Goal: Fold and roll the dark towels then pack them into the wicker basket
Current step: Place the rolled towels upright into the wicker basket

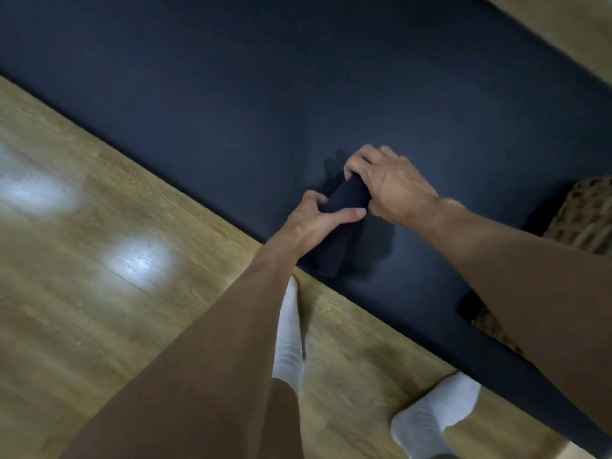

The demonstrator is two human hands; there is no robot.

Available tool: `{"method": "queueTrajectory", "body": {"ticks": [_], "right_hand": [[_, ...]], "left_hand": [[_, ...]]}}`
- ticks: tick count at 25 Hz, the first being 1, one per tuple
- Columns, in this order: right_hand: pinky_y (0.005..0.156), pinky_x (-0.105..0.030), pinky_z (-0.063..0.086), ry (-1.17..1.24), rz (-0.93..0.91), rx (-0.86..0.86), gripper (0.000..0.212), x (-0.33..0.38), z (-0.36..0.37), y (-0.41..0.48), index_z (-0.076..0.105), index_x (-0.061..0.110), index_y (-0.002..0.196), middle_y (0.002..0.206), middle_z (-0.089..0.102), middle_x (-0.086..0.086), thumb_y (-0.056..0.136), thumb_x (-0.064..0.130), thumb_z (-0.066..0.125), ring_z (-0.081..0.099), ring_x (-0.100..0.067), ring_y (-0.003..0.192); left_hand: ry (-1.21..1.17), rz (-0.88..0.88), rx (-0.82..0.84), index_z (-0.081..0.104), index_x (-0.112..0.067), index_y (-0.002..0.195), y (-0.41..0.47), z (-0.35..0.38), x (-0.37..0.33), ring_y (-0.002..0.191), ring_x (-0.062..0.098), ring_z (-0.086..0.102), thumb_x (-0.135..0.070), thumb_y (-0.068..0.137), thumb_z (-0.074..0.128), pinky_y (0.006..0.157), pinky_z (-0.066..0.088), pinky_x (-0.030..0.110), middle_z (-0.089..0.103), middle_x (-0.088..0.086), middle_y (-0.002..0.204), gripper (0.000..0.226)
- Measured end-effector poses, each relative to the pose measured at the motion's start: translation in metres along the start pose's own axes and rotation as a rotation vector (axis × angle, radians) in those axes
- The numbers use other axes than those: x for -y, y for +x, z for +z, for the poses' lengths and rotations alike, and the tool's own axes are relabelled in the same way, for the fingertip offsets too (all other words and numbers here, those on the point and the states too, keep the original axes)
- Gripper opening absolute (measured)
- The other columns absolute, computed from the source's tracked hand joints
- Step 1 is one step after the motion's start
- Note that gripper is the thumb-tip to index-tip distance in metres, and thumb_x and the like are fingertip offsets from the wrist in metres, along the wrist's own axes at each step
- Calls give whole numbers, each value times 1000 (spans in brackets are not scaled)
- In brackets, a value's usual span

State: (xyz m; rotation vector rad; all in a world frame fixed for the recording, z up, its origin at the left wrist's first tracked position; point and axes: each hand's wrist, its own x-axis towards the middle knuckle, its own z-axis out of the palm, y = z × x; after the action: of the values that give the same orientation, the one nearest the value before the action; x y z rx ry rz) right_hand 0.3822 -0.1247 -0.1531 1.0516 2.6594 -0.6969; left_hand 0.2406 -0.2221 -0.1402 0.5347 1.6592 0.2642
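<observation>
Left grip [314, 217]: thumb and fingers curl round the rolled dark towel [347, 197].
Right grip [387, 183]: pinches the roll's other end, just beside the left grip.
Towel tail: lies flat on the table [231, 94], under the left grip.
Rolling well: we judge both grips should press evenly, keeping the edges aligned and the roll tight.
Wicker basket [586, 213]: well to the right of the right grip.

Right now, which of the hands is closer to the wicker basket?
Right. The right hand grips the dark towel on the side facing the wicker basket; the left hand grips the same towel's other side, farther from the basket.
</observation>
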Motion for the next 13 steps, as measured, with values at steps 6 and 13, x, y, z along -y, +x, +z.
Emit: {"method": "queueTrajectory", "body": {"ticks": [6, 13], "right_hand": [[77, -39, 49, 300, 250, -377, 43, -40, -48, -90, 52, 14, 106, 128, 43, -4, 72, -11, 60, 50, -25, 108], [104, -41, 48, 1566, 919, -930, 37, -56, -129, -164, 65, 30, 117, 126, 64, 1, 84, 16, 57, 60, -15, 116]], "left_hand": [[-133, 15, 278, 67, -11, 113, -36, 42, -81, 93, 28, 73, -57, 59, 86, 93, 56, 49, 76, 11, 101, 73], [174, 326, -24, 46, -26, 126, -105, 136, -180, 98, 11, 61, -39, 66, 85, 84, 53, 33, 62, -8, 112, 73]]}}
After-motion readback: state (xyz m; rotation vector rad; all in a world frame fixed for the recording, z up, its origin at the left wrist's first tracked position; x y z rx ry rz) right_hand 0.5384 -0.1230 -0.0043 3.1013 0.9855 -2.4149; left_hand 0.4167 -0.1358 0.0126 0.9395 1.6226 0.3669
